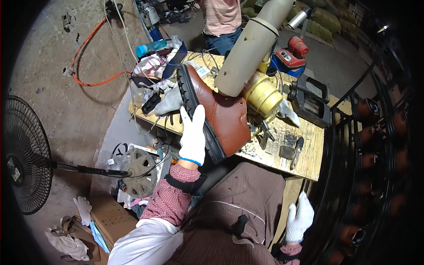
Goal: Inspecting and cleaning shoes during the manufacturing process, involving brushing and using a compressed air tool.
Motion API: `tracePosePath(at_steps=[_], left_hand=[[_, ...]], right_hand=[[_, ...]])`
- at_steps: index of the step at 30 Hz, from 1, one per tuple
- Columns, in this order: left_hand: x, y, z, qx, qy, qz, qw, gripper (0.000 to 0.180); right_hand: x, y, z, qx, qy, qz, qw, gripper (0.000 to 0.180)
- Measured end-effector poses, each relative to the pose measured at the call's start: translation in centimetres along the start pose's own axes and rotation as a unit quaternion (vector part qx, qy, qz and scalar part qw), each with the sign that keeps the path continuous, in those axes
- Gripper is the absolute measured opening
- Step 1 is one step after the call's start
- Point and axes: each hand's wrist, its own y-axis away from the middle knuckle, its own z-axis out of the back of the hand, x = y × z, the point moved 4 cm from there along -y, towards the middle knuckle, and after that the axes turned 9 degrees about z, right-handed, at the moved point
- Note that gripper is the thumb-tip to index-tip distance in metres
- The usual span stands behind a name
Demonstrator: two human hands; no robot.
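My left hand, in a white glove, is on the black ridged sole of a reddish-brown leather boot. Two of its fingers show, parted along the sole's edge; the others are hidden. Tilted sole-left, the boot is held above the front of the workbench, its upper beside a yellow round machine part and under a thick beige tube. Away to the lower right, my white-gloved right hand holds nothing, fingers stretched and thumb apart, beside my brown apron.
A black tool and dark metal blocks are on the bench's right side. Racks of brown boots stand to the right. A fan is at left. Another person is beyond the bench, near a red machine.
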Motion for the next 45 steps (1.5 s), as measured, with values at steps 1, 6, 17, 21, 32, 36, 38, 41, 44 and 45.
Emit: tracePosePath(at_steps=[1,6,17,21,32,36,38,41,44,45], left_hand=[[0.1,-0.2,0.4,-0.015,-0.012,-0.007,1.0,0.052],[-3.7,0.2,2.1,-0.037,0.012,-0.042,0.998,0.05],[-3.4,-8.4,0.9,-0.013,0.247,0.025,0.969,0.057],[-4.3,-7.8,1.3,0.01,0.244,0.048,0.968,0.057],[-4.7,0.3,3.4,-0.02,0.539,0.166,0.826,0.074],[-4.3,0.7,3.0,-0.012,0.518,0.216,0.828,0.102],[-5.1,-0.8,3.6,-0.014,0.541,0.227,0.81,0.101],[-4.3,-3.4,3.2,-0.038,0.524,0.209,0.825,0.101],[-4.6,-4.9,3.0,-0.039,0.488,0.209,0.847,0.093],[-5.1,-4.9,3.1,-0.019,0.493,0.211,0.844,0.089]], right_hand=[[-0.5,1.4,-0.1,0.008,0.003,-0.016,1.0,0.051],[-1.7,4.9,-0.6,0.059,0.016,-0.074,0.995,0.054],[1.1,-2.1,-1.1,0.061,-0.056,0.048,0.995,0.048],[4.8,-7.6,-0.8,0.027,-0.12,0.115,0.986,0.047],[20.6,-22.8,-1.4,-0.037,-0.146,0.412,0.899,0.029],[18.6,-18.9,-3.4,0.239,-0.095,0.446,0.857,0.014],[14.4,-14.3,-4.5,0.444,-0.301,0.397,0.745,0.006],[8.8,-9.1,-5.0,0.39,-0.254,0.255,0.848,0.005],[6.2,-5.9,-3.7,0.301,-0.32,0.086,0.894,0.013],[6.0,-5.1,-3.5,0.284,-0.342,0.063,0.893,0.02]])
